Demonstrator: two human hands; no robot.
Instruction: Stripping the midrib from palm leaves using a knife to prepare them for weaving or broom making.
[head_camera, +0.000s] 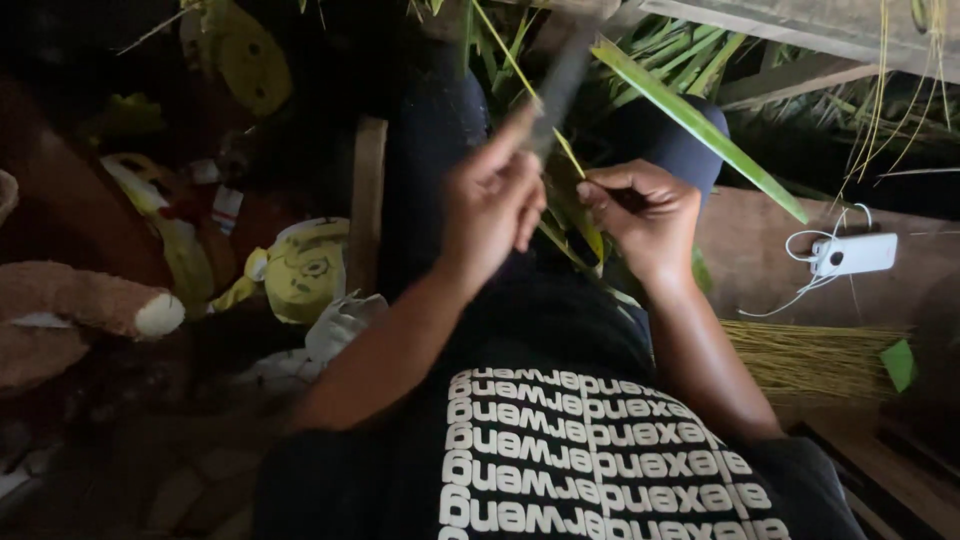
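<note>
My left hand (492, 205) is closed around a thin, dark, blurred blade or stick (562, 82) that points up and away. My right hand (640, 215) pinches a long green palm leaflet (700, 125) near its base, just right of the left hand. The leaflet runs up to the left and out to the right over my knees. A thin yellow-green midrib (520, 75) crosses between the two hands. Both hands hover over my lap in dark trousers.
A bundle of stripped yellow midribs (810, 358) lies at my right. A white rectangular device (855, 254) with a white cable rests on a brown surface. Yellow and brown plush toys (300, 268) lie at the left. More green leaves (680, 50) are piled ahead.
</note>
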